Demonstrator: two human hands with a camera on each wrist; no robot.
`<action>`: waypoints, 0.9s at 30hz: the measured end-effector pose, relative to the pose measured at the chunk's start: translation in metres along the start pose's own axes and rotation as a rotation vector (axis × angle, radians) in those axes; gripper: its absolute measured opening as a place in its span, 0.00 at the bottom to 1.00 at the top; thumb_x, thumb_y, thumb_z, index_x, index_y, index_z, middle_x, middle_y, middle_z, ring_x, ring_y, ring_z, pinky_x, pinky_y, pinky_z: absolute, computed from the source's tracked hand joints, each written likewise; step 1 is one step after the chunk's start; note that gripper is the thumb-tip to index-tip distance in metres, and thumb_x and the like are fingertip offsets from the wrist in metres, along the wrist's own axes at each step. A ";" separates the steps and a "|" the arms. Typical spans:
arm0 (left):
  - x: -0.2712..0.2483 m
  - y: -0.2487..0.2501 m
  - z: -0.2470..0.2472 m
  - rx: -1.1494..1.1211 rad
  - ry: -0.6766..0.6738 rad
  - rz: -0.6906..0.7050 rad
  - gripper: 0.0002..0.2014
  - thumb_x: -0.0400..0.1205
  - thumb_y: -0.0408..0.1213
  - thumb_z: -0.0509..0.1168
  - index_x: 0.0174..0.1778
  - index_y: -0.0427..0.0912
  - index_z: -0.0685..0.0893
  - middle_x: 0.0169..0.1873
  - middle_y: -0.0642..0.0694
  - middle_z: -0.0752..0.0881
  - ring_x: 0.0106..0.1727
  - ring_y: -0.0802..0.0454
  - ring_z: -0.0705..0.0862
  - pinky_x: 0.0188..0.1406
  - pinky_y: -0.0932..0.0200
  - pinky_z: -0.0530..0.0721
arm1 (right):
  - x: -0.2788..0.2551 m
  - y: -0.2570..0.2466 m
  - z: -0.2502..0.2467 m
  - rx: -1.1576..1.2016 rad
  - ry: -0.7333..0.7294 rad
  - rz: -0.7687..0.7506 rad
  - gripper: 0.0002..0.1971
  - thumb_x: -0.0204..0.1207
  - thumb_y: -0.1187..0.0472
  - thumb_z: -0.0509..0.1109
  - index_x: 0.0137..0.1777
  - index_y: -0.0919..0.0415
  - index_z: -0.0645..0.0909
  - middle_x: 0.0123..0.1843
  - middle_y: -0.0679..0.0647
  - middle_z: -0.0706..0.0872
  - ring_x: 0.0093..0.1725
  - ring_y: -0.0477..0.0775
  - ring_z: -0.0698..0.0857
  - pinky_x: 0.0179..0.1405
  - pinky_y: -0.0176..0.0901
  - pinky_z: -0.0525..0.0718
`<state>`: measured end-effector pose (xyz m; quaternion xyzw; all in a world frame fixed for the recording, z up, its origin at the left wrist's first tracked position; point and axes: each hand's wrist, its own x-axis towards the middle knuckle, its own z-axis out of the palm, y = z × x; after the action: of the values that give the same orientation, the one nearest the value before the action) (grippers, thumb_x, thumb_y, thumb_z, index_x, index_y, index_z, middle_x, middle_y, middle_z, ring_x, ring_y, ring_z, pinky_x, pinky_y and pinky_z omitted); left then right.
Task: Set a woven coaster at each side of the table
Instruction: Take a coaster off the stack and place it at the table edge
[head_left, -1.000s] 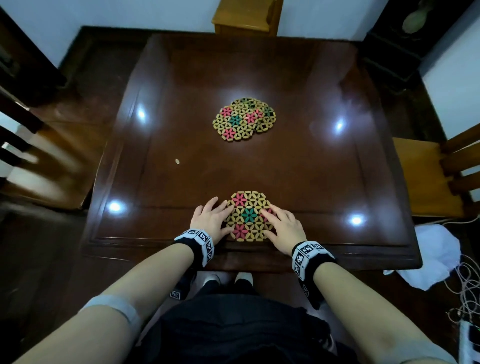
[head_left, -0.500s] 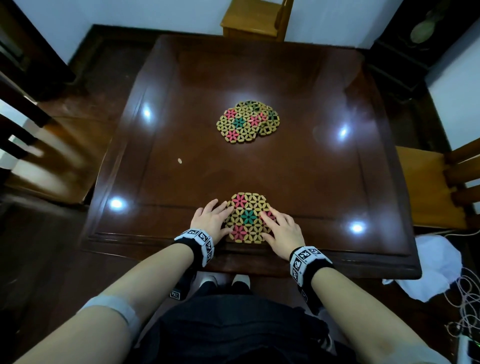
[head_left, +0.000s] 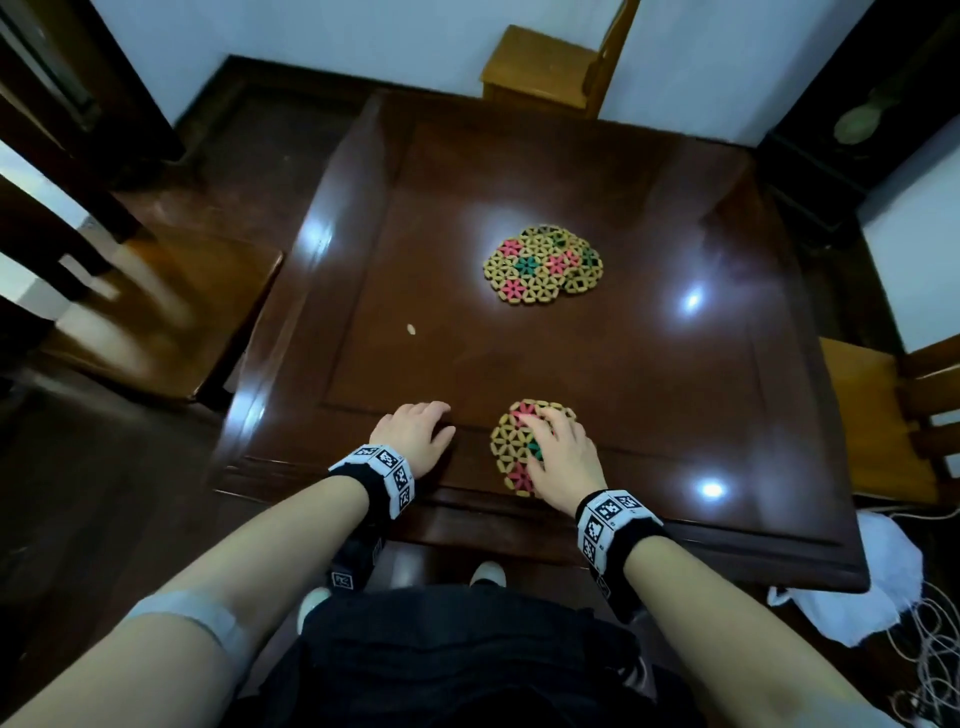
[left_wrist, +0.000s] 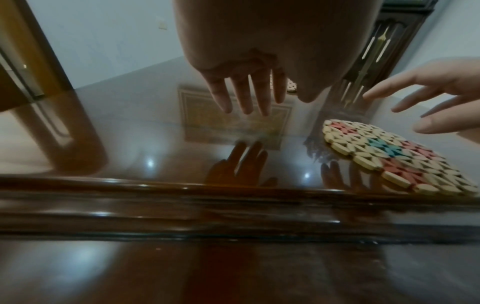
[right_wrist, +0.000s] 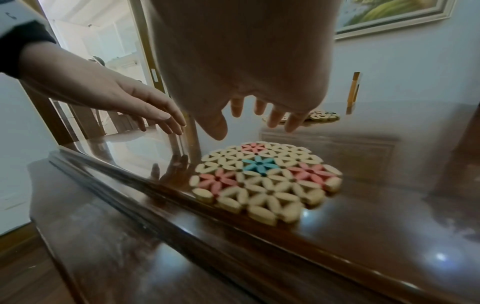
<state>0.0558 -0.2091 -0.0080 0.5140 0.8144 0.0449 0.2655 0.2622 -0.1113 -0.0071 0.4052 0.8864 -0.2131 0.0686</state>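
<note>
A woven coaster (head_left: 508, 448) with pink and green flowers lies flat by the near edge of the dark wooden table (head_left: 649, 374). My right hand (head_left: 561, 449) is spread over it; in the right wrist view the fingers (right_wrist: 271, 118) hang straight above the coaster (right_wrist: 265, 179) without touching it. My left hand (head_left: 415, 434) is to the left of the coaster, fingers (left_wrist: 244, 98) straight just above the bare tabletop, holding nothing. A pile of more coasters (head_left: 543, 267) lies at the table's middle, with the top one shifted left.
Wooden chairs stand at the left (head_left: 171, 312), far (head_left: 550, 67) and right (head_left: 878, 415) sides. A small pale speck (head_left: 411, 328) lies on the table's left part. White cloth (head_left: 883, 587) and cords lie on the floor at the right.
Both hands have let go of the near coaster's sides. The left hand moved left off it; the right hand lifted and now hovers over it. The head view swung left.
</note>
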 end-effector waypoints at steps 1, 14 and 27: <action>-0.002 -0.011 -0.004 -0.007 0.008 -0.003 0.20 0.85 0.51 0.53 0.73 0.51 0.70 0.71 0.49 0.78 0.73 0.46 0.74 0.69 0.47 0.73 | 0.002 -0.013 0.002 -0.003 0.006 0.001 0.28 0.79 0.57 0.62 0.79 0.48 0.64 0.81 0.51 0.63 0.77 0.59 0.65 0.75 0.54 0.68; -0.039 -0.166 -0.071 0.001 -0.079 0.167 0.15 0.85 0.48 0.53 0.64 0.51 0.78 0.62 0.49 0.84 0.63 0.47 0.81 0.60 0.50 0.78 | 0.026 -0.201 0.070 0.075 -0.011 0.145 0.24 0.77 0.58 0.63 0.75 0.51 0.71 0.79 0.52 0.67 0.74 0.59 0.69 0.72 0.52 0.69; 0.013 -0.175 -0.114 -0.107 -0.205 0.202 0.15 0.84 0.47 0.53 0.59 0.49 0.81 0.51 0.47 0.88 0.45 0.48 0.86 0.45 0.53 0.85 | 0.056 -0.223 0.043 0.456 -0.105 0.418 0.17 0.78 0.55 0.58 0.66 0.45 0.76 0.50 0.47 0.86 0.49 0.52 0.86 0.54 0.51 0.85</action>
<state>-0.1452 -0.2574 0.0239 0.5805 0.7235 0.0621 0.3684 0.0557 -0.2210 0.0092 0.5722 0.7083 -0.4084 0.0640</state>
